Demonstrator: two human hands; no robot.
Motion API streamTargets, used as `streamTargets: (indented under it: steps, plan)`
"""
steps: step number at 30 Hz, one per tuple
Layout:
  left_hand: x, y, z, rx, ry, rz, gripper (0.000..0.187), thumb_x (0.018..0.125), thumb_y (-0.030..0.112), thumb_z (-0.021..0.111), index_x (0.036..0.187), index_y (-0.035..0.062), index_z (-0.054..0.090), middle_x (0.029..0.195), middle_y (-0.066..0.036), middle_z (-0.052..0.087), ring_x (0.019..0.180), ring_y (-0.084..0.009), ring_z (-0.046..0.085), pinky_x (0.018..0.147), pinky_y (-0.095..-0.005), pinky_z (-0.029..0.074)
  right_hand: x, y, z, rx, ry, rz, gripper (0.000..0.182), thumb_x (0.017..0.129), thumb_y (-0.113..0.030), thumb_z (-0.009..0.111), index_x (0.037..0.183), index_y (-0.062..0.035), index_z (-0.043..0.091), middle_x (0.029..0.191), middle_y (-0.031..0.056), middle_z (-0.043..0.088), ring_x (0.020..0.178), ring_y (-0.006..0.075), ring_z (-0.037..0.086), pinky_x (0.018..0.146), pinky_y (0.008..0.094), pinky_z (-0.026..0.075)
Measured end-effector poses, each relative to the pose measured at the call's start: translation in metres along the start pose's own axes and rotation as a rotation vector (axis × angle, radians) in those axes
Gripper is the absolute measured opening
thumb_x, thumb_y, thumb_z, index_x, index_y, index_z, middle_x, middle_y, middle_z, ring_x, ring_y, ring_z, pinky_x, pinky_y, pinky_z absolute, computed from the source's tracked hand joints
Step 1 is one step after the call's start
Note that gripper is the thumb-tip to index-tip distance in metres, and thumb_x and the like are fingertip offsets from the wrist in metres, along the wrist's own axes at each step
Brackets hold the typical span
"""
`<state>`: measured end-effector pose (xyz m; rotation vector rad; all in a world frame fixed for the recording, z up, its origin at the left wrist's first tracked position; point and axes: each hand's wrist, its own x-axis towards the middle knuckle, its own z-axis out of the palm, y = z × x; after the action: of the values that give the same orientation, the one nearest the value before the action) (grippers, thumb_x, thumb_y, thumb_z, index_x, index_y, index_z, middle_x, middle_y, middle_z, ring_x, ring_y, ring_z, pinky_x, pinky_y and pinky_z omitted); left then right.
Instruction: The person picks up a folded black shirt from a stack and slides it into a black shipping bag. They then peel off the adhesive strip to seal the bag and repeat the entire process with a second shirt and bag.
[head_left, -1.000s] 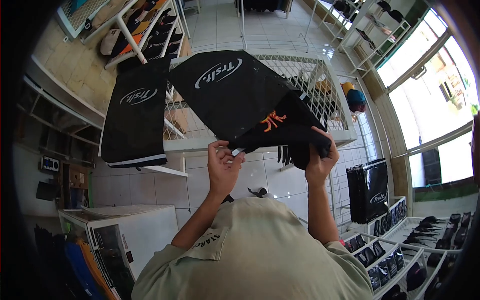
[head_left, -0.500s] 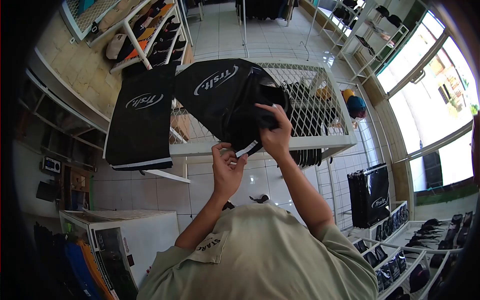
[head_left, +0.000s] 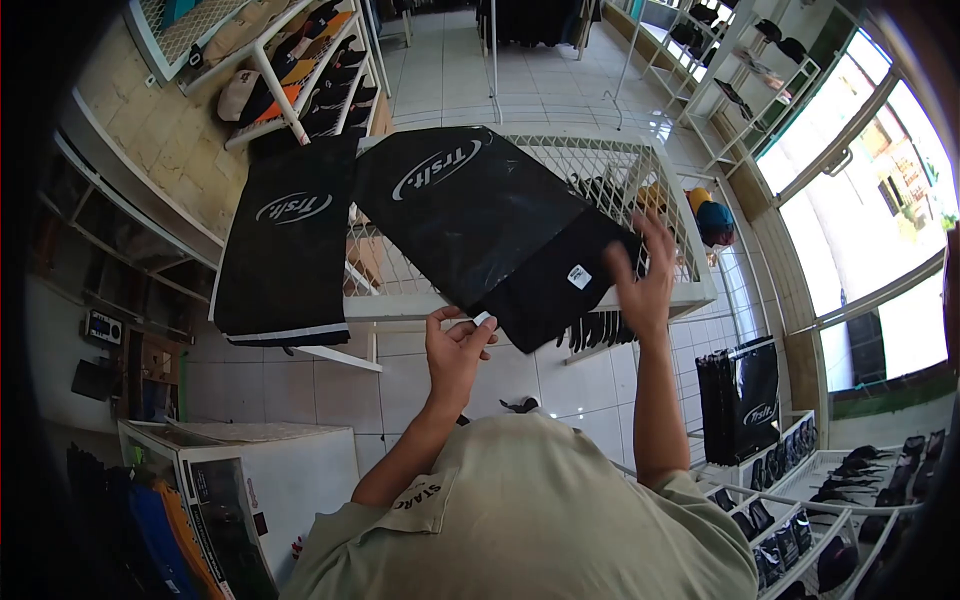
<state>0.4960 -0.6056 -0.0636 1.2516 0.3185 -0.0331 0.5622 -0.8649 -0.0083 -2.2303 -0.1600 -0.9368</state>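
A black plastic bag with a white "Trslt." logo (head_left: 470, 205) lies slanted over the white mesh table (head_left: 400, 305). Out of its lower right end shows a folded black cloth (head_left: 545, 290) with a small white label. My left hand (head_left: 458, 350) pinches the bag's near corner, where a bit of white edge shows between thumb and finger. Raised at the cloth's right end, my right hand (head_left: 645, 275) has its fingers spread and holds nothing. A second pile of black logo bags (head_left: 285, 245) lies flat on the table's left part.
A rack of caps (head_left: 300, 80) stands at the upper left. Below left is a white cabinet (head_left: 270, 470). Black packaged bags (head_left: 738, 400) hang at the right, above wire shelves (head_left: 840, 510) with goods. Glass doors (head_left: 860, 220) are at far right.
The bag, bunched at its right end before, now lies flatter, with the folded cloth and label exposed. My right hand has moved right, off the bag, and opened. My left hand stays at the corner.
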Motion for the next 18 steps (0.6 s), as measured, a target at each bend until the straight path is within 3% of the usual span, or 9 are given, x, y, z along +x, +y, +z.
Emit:
streamTargets:
  steps: [2,4,6,10,12,13,18]
  plan:
    - [-0.001,0.000,-0.001,0.019,0.000,-0.011,0.055,0.089,0.014,0.080,0.125,0.0002,0.040,0.090,-0.010,0.070,0.078,-0.0131,0.070,0.059,-0.0242,0.050,-0.021,-0.025,-0.012,0.200,-0.346,-0.153,0.088,0.060,-0.041,0.095,0.135,-0.0077,0.063,0.138,0.0152,0.059,0.134,0.0372,0.050,0.113,0.0483,0.037]
    - [-0.001,0.000,-0.002,0.045,-0.014,-0.019,0.052,0.089,0.015,0.080,0.123,-0.0005,0.043,0.088,-0.009,0.071,0.078,-0.0128,0.070,0.059,-0.0241,0.050,-0.045,-0.046,-0.014,-0.021,-0.573,-0.210,0.095,0.058,-0.038,0.095,0.143,-0.0169,0.059,0.146,0.0133,0.053,0.139,0.0371,0.045,0.115,0.0539,0.034]
    - [0.001,-0.003,-0.002,0.084,-0.024,-0.017,0.041,0.090,0.018,0.079,0.115,-0.0004,0.052,0.084,-0.006,0.070,0.077,-0.0119,0.070,0.059,-0.0239,0.049,-0.066,-0.046,0.002,-0.188,-0.609,-0.245,0.084,0.067,-0.028,0.089,0.145,-0.0199,0.058,0.150,0.0116,0.050,0.141,0.0346,0.043,0.115,0.0537,0.034]
    - [0.003,-0.011,-0.007,0.068,-0.050,0.003,0.031,0.092,0.018,0.078,0.107,0.0011,0.057,0.082,-0.003,0.069,0.078,-0.0106,0.070,0.059,-0.0239,0.049,-0.080,-0.026,0.021,-0.375,-0.493,-0.404,0.073,0.071,-0.013,0.081,0.141,-0.0194,0.061,0.145,0.0088,0.056,0.137,0.0298,0.050,0.112,0.0494,0.039]
    - [0.004,-0.013,-0.008,0.111,-0.035,-0.020,0.017,0.093,0.013,0.075,0.100,0.0049,0.061,0.081,0.000,0.067,0.076,-0.0095,0.068,0.058,-0.0224,0.048,-0.070,-0.025,0.017,-0.052,-0.467,-0.329,0.066,0.071,-0.004,0.075,0.136,-0.0177,0.066,0.139,0.0056,0.062,0.129,0.0260,0.057,0.107,0.0451,0.043]
    - [0.004,-0.016,-0.010,0.109,-0.029,-0.018,0.017,0.093,0.013,0.075,0.100,0.0049,0.061,0.081,0.000,0.067,0.076,-0.0095,0.068,0.058,-0.0224,0.048,-0.060,-0.031,0.011,-0.031,-0.497,-0.310,0.059,0.071,-0.002,0.075,0.129,-0.0153,0.070,0.131,0.0039,0.067,0.120,0.0254,0.063,0.101,0.0418,0.047]
    - [0.006,-0.020,-0.015,0.136,-0.078,-0.005,0.013,0.093,0.010,0.074,0.096,0.0064,0.062,0.076,0.001,0.064,0.074,-0.0090,0.068,0.057,-0.0224,0.048,-0.046,-0.033,0.020,0.032,-0.492,-0.324,0.051,0.073,-0.001,0.073,0.123,-0.0129,0.072,0.126,0.0032,0.070,0.111,0.0246,0.066,0.093,0.0389,0.052]
